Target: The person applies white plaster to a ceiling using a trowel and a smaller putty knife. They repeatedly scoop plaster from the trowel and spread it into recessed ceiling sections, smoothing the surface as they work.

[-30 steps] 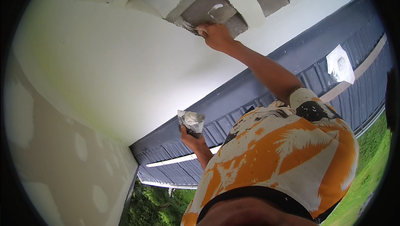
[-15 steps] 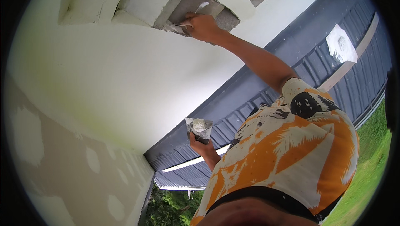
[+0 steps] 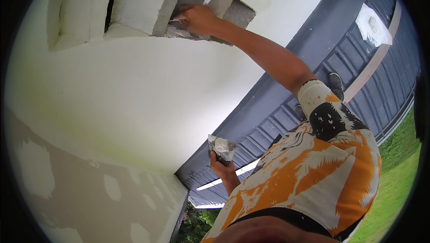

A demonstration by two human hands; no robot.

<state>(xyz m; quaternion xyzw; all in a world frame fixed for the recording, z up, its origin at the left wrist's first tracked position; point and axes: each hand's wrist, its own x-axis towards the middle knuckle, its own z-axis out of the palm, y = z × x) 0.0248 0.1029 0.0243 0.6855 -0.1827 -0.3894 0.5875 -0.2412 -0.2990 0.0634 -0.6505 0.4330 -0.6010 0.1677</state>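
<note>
My right hand (image 3: 197, 18) reaches up to a white plastered wall (image 3: 134, 91) and is shut on a small putty knife (image 3: 175, 19). Its blade presses into a grey, bare block recess (image 3: 210, 2) beside a white plastered ledge (image 3: 139, 6). A fresh white dab sits on the grey just above the hand. My left hand (image 3: 221, 162) is held lower, near my orange patterned shirt (image 3: 313, 176). It grips a metal trowel (image 3: 220, 147) loaded with white plaster.
Below me lies dark grey corrugated metal sheeting (image 3: 313, 41) with a white patch (image 3: 371, 23) on it. My shoes (image 3: 336, 84) stand on the sheeting. Green grass (image 3: 398, 185) shows at the right. A grey wall with white filler spots (image 3: 89, 198) is at the lower left.
My right hand has moved the knife leftward along the grey recess. The view has shifted, so the recess sits lower and larger in the picture. The left hand keeps the trowel steady.
</note>
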